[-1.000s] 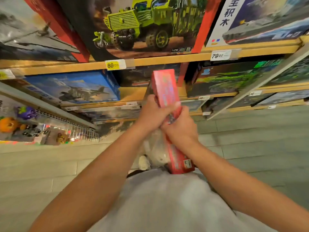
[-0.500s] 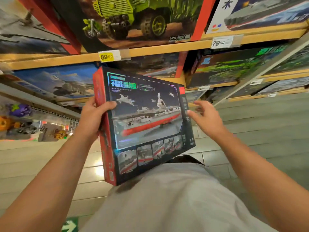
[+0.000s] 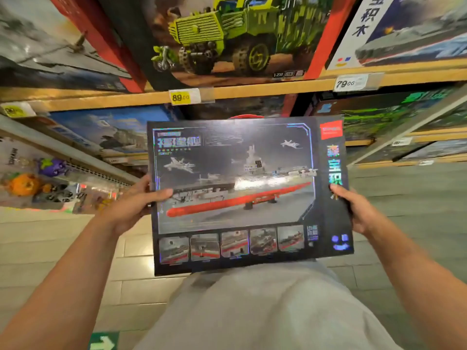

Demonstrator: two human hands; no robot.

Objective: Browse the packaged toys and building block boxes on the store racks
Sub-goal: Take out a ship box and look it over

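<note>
Head view: left hand (image 3: 131,205) and right hand (image 3: 353,210) each grip a side edge of the ship box (image 3: 242,193), front-up before the shelf (image 3: 252,92) — best kept level, both grips firm, for reading.

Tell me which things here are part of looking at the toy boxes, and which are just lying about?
Part of the browsing:
- aircraft carrier box, gripped by the left hand and right hand
- green truck box on the shelf above
- blue plane box lower left

Just lying about:
- yellow 89.00 price tag
- white 79.00 price tag
- green floor arrow
</note>
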